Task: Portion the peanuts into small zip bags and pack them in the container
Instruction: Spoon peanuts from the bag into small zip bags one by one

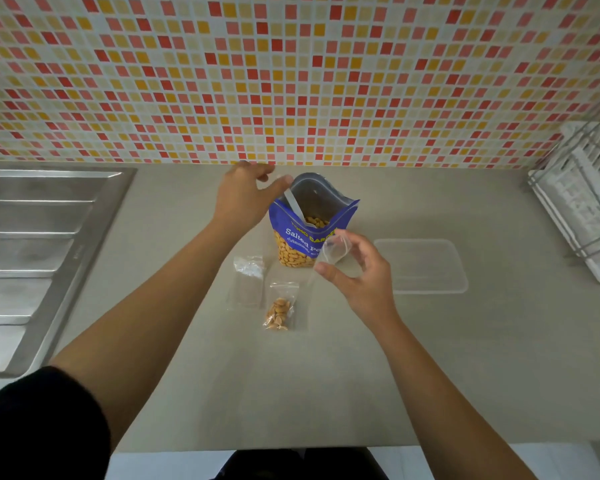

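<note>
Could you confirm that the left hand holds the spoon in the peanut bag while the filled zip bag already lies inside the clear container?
Not quite: the head view shows the filled zip bag on the counter in front of the peanut bag, not in the clear container. The left hand does hold the spoon in that bag.

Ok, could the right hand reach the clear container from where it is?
Probably yes: the container lies on the counter just right of the right hand, nothing between them. But that hand holds an empty zip bag, so it isn't free to grip.
</note>
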A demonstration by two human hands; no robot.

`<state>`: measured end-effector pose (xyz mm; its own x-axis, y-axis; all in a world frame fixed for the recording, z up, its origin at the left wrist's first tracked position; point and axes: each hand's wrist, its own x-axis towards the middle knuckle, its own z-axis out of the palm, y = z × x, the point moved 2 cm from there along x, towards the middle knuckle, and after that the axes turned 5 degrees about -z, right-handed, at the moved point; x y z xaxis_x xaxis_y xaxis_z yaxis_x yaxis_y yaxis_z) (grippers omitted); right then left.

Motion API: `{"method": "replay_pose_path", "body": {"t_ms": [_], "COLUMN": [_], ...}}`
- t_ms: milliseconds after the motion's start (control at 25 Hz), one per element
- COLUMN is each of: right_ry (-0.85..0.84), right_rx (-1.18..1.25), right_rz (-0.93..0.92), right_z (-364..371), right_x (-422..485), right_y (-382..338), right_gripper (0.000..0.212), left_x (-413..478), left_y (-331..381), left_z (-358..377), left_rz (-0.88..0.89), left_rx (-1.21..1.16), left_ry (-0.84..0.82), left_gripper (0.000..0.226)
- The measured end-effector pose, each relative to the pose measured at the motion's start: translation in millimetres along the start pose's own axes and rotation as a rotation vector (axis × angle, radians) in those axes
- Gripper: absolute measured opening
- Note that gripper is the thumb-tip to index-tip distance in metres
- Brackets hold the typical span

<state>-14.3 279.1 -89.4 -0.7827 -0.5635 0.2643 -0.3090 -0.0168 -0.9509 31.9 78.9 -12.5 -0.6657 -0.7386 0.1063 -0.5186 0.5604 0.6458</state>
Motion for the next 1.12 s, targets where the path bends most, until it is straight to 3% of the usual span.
{"method": "replay_pose_path", "body": {"t_ms": [160, 320, 440, 560, 880, 1120], "right_ry": [0.043, 0.048, 0.005, -0.039, -0.045, -0.068], "right_rx": [0.035, -0.019, -0.074, -0.139, -0.194, -0.203], "right_rz": [-0.002, -0.070, -0.062, -0.080, -0.088, -0.080], "right_z": [-5.0, -8.7, -11.0, -13.5, -15.1, -18.5], "right_x": [12.3, 27.5, 36.2, 41.8, 45.6, 46.7], "right_y": [-2.8, -0.9, 2.9, 3.6, 3.7, 1.3], "right_gripper": [0.051, 0.059, 0.057, 0.060, 0.063, 0.060], "left_x": [15.1, 8.8, 10.9, 10.3, 14.9, 25.6], "left_y": [7.0, 24.0, 24.7, 14.4, 18.2, 4.4], "left_z": [18.3, 13.6, 2.4, 9.3, 29.4, 27.5], "left_rz": [0.055, 0.289, 0.346, 0.272, 0.040, -0.152], "left_rx": [-0.015, 0.058, 0.183, 0.349, 0.327, -0.084], "left_ry": [-0.096, -0.185, -0.048, -0.071, -0.162, -0.285], "left_gripper": [0.032, 0.028, 0.031, 0.033, 0.031, 0.025]}}
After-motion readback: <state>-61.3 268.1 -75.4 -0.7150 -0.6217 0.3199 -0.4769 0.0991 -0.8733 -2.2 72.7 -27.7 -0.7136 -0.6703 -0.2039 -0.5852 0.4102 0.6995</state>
